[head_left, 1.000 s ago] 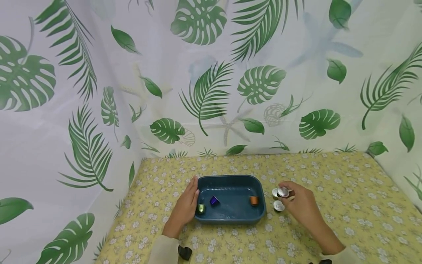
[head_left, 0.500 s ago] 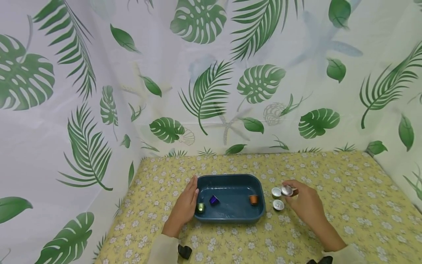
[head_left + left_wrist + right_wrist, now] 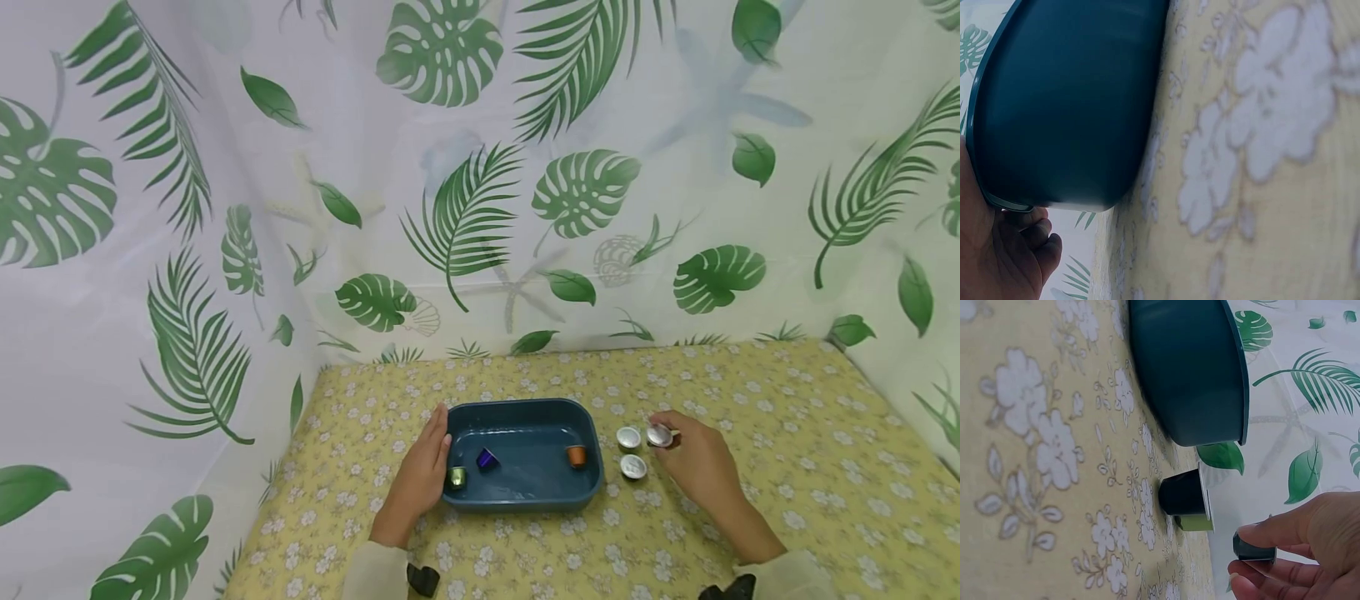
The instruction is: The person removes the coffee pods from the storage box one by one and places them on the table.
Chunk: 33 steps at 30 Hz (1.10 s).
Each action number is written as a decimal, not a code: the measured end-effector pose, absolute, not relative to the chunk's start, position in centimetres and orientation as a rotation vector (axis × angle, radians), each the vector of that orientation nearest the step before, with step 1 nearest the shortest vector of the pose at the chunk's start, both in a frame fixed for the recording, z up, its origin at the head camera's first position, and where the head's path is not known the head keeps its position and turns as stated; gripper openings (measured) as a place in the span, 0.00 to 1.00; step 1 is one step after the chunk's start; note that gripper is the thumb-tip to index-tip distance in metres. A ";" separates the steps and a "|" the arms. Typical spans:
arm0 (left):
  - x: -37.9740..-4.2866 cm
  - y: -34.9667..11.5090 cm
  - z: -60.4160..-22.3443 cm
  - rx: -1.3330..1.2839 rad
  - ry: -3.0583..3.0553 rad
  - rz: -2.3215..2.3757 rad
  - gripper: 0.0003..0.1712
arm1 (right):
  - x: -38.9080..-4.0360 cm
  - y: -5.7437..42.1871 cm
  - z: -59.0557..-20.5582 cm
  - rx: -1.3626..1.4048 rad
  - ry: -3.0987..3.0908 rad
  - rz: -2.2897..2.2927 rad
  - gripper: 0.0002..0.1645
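The blue basin (image 3: 525,503) sat on the flowered cloth (image 3: 360,392) and looked stiff, smooth and light enough to slide if knocked, its end wall and rim offering the surest hold. The left hand (image 3: 422,468) lay along that left end, fingers straight against the wall, steadying it as it seemed; the right hand (image 3: 697,462) pinched a dark green capsule (image 3: 1257,549) between thumb and fingers, raised above the cloth, silver lid up. Such capsules were probably very light, slick and apt to roll, and the foil would likely dent, so the side wall under the rim was the place to grip. Just left of the held one, a black capsule (image 3: 1182,494) and a light green capsule (image 3: 1194,522) stood lid up; inside the basin were an orange capsule (image 3: 576,456) near the right end, a purple capsule (image 3: 487,459) tilted left of centre and a yellow-green capsule (image 3: 457,477) in the near left corner. Compared with a second earlier, basin, left hand and contents looked unchanged, but the pinched capsule, which had overlapped the light green one's lid, showed a gap to its right.
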State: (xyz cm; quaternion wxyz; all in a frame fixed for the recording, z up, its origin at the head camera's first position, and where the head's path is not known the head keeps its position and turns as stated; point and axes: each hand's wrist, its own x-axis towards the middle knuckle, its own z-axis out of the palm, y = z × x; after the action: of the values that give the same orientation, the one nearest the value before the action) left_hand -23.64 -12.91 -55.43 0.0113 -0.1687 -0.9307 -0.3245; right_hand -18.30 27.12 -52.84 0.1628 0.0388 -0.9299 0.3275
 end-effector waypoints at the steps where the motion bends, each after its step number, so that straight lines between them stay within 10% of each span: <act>1: -23.6 -12.9 -55.4 -0.522 -2.900 -1.021 0.33 | -18.3 27.2 -52.9 0.113 -2.657 0.935 0.26; 33: -23.8 -12.8 -55.7 -0.540 -2.868 -1.003 0.33 | -20.1 28.4 -55.7 -0.015 -2.801 0.865 0.25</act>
State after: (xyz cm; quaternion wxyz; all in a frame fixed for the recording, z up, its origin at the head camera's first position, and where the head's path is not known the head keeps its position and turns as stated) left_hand -23.76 -12.83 -55.67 0.0278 -0.1748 -0.9291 -0.3248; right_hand -20.09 28.38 -55.66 0.1050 -0.0052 -0.9502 0.2935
